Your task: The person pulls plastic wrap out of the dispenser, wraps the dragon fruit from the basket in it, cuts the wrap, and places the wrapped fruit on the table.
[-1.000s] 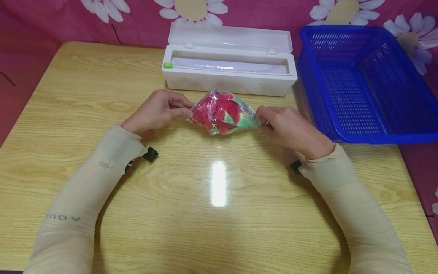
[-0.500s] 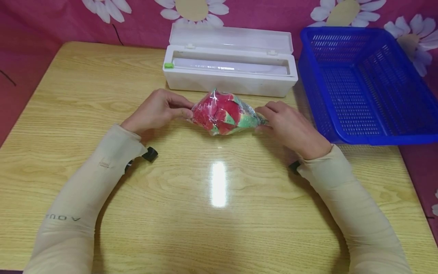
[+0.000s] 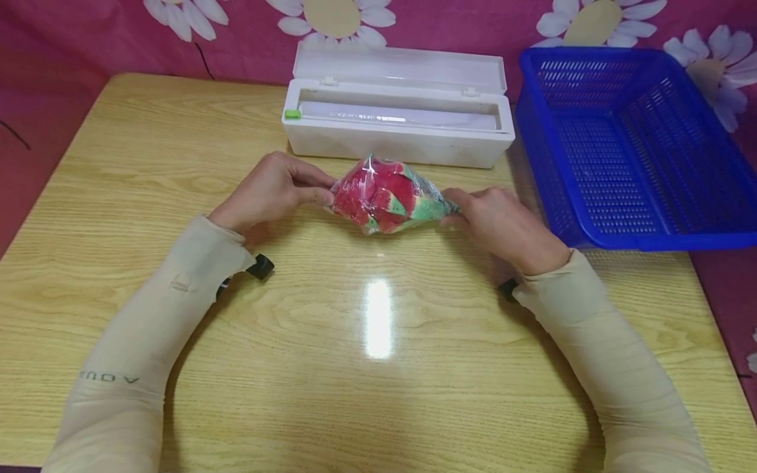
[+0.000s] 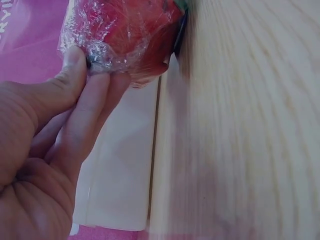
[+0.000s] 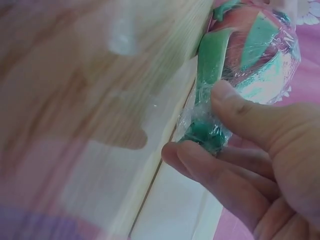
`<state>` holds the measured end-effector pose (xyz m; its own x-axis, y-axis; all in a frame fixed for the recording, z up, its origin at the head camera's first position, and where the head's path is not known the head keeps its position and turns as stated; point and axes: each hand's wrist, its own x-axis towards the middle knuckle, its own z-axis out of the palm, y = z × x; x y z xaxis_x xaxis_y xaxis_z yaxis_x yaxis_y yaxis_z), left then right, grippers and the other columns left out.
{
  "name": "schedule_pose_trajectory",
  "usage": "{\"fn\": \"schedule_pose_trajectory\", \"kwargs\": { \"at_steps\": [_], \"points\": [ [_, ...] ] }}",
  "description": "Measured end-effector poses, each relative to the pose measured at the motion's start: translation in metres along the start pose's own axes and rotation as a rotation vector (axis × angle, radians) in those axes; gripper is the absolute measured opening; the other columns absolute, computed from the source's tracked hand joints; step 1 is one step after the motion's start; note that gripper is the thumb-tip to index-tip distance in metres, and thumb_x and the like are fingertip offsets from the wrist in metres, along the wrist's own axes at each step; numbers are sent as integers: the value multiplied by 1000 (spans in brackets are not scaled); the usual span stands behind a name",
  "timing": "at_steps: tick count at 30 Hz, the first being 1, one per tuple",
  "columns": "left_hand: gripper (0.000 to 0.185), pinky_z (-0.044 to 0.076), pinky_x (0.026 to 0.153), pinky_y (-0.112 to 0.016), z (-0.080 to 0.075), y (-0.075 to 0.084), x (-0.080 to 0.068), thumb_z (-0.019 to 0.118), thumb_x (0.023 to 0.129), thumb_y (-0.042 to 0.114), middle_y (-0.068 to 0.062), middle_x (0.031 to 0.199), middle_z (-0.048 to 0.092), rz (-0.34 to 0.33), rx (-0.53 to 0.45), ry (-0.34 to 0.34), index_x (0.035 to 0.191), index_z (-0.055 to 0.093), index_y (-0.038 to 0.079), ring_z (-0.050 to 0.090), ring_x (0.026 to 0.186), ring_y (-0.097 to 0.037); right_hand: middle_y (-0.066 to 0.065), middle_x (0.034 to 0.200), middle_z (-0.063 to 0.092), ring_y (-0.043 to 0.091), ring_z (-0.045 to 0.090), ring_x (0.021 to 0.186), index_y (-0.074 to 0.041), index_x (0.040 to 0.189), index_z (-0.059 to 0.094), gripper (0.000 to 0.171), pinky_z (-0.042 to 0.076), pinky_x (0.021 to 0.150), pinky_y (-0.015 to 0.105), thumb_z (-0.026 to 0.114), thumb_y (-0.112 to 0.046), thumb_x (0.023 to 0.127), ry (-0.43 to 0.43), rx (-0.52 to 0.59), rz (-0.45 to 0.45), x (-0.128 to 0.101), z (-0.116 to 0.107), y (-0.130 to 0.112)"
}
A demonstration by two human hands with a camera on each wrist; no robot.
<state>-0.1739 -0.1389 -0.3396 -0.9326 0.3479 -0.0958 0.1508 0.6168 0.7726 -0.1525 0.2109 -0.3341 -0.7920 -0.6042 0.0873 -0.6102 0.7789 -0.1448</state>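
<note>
A red and green dragon fruit wrapped in clear film [image 3: 387, 196] lies on the wooden table [image 3: 378, 394], in front of the wrap box. My left hand [image 3: 272, 190] pinches the film at its red end [image 4: 100, 55] between thumb and fingers. My right hand [image 3: 503, 220] pinches the twisted film at the green tip [image 5: 205, 131]. The fruit's body shows red in the left wrist view [image 4: 130, 30] and green and red in the right wrist view [image 5: 255, 45].
A white cling film dispenser box [image 3: 397, 112] stands with its lid up just behind the fruit. A blue plastic basket [image 3: 633, 138] sits at the table's right edge. A pink flowered cloth [image 3: 89, 33] hangs behind.
My right hand has shifted a little at the green tip, its fingers closing in around the twisted film. The left hand and the fruit have stayed in place.
</note>
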Motion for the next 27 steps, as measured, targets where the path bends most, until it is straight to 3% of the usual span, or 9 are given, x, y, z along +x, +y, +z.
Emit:
{"fn": "schedule_pose_trajectory", "kwargs": {
  "at_steps": [5, 9, 12, 17, 22, 24, 27],
  "points": [
    [25, 54, 76, -18, 0, -1, 0, 77, 93, 22, -6, 106, 82, -1, 3, 2, 118, 79, 17, 73, 93, -11, 17, 74, 72, 35, 72, 69, 0, 119, 68, 32, 58, 67, 53, 72, -24, 97, -5, -12, -16, 2, 0, -2],
    [29, 51, 74, -22, 1, -4, 1, 75, 95, 26, -2, 116, 80, -29, -4, -41, 124, 77, 21, 69, 96, -14, 14, 73, 71, 33, 72, 69, -2, 117, 68, 29, 59, 66, 51, 73, -23, 96, -6, -18, -24, 2, 3, 0],
    [33, 52, 84, -26, 1, -6, 4, 73, 96, 32, 3, 125, 77, -19, 5, -79, 128, 74, 25, 66, 102, -15, 16, 80, 73, 31, 72, 72, -2, 123, 67, 34, 59, 69, 51, 73, -22, 97, -42, -15, 9, 3, 4, 2],
    [38, 56, 100, -37, -1, -6, 8, 74, 96, 34, 0, 129, 75, 51, 55, -81, 133, 72, 22, 69, 111, -17, 21, 85, 75, 32, 71, 74, -2, 139, 60, 51, 59, 72, 52, 74, -25, 96, -119, -46, 46, 5, -2, 7],
    [43, 57, 104, -44, -21, -2, 5, 73, 97, 36, -6, 131, 74, 83, 137, -33, 135, 70, 16, 70, 117, -21, 27, 106, 75, 42, 73, 90, -6, 149, 51, 62, 58, 83, 59, 73, -30, 96, -159, -71, 98, 9, -24, 10],
    [42, 57, 102, -45, -32, -1, 3, 71, 99, 36, -8, 132, 73, 109, 167, 13, 134, 70, 14, 70, 117, -24, 28, 117, 73, 45, 73, 97, -7, 148, 53, 58, 57, 86, 62, 71, -31, 98, -134, -87, 115, 10, -36, 11],
    [42, 57, 100, -49, -49, 1, -1, 68, 100, 36, -10, 138, 70, 134, 202, 106, 135, 69, 14, 70, 118, -30, 27, 120, 73, 44, 73, 94, -7, 145, 57, 51, 57, 81, 62, 67, -30, 100, -71, -107, 117, 13, -52, 10]
  ]
}}
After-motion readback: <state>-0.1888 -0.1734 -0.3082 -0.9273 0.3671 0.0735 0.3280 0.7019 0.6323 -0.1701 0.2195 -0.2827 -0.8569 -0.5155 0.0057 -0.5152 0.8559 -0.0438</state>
